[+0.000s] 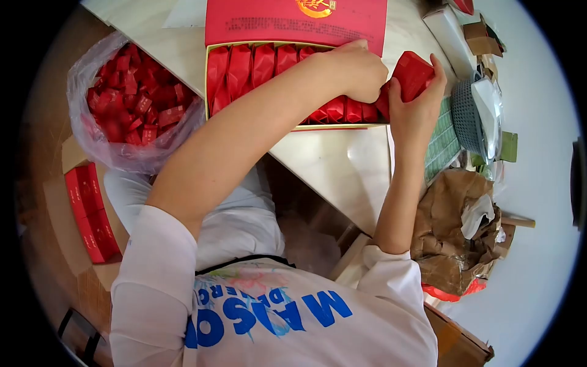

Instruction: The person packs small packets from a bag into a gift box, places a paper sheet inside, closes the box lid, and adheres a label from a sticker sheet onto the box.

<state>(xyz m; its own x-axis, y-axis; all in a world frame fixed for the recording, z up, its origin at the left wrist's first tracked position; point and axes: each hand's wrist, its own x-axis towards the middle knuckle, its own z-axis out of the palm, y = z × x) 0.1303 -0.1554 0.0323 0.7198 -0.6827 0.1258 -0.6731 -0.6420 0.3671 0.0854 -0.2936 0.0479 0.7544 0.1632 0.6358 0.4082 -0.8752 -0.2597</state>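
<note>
My left hand (361,72) is closed over the right end of a gift box (342,127) of red packets. Its fingers curl under, so what they grip is hidden. Between thumb and fingers, my right hand (418,101) holds a red packet (411,74) at the box's right edge. A row of shiny red packets (263,63) stands side by side in the box, partly covered by my left forearm. Behind them the red lid (269,21) with gold print lies open.
At the left, a clear plastic bag (76,101) holds many small red packets. Below it, a red box (92,211) lies in cardboard. On the right are a grey basket (468,113), a green mat (441,144) and crumpled brown paper (452,229). A pale table (333,162) supports the gift box.
</note>
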